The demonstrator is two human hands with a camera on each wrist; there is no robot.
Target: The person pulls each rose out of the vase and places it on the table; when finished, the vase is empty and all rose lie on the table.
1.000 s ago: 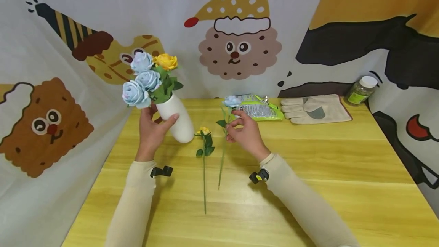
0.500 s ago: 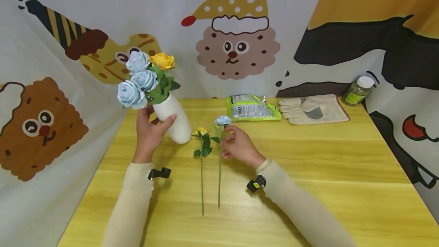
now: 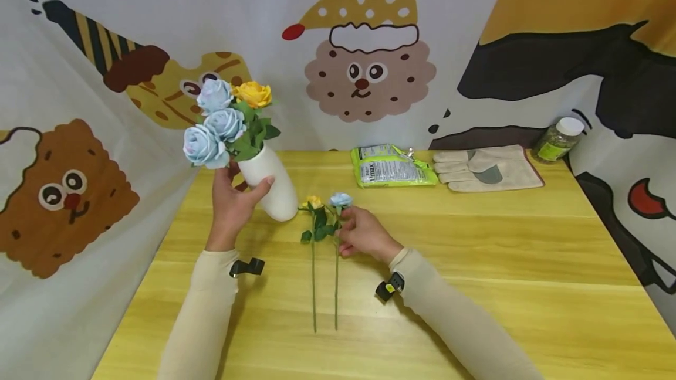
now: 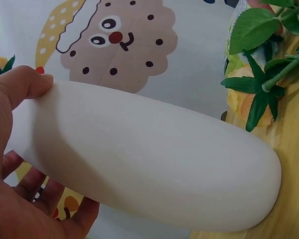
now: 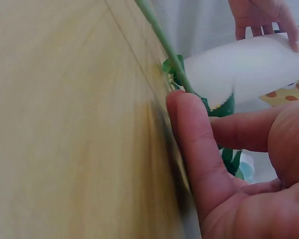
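Your left hand (image 3: 231, 210) gripped the white vase (image 3: 274, 189) near its neck, thumb on the near side and fingers (image 4: 82, 216) curled round the other. The vase leaned, its mouth to your left, most likely because the heavy heads of the three blue blooms (image 3: 211, 122) and the yellow bloom (image 3: 253, 94) standing in it made it worth steadying from high up. Its base was at or just above the worktop (image 3: 475, 239); you could not tell for sure which.

Your right hand (image 3: 364, 233) pinched the loose blue rose (image 3: 340, 199) by its stem, just under the flower, thumb against fingers. That hold presumably kept the petals uncrushed while giving you control of the head. The rose was low over the worktop, its stem pointing back towards you, beside the loose yellow rose (image 3: 315, 201), which lay with its head near the vase's base. The two stems ran almost parallel, an arrangement that seemed to leave each easy to pick out.

At the back, by the printed cloth (image 3: 454, 75), sat the green packet (image 3: 391, 169), the gloves (image 3: 486, 169) and the jar (image 3: 557, 141), apparently set there to be out of your way.
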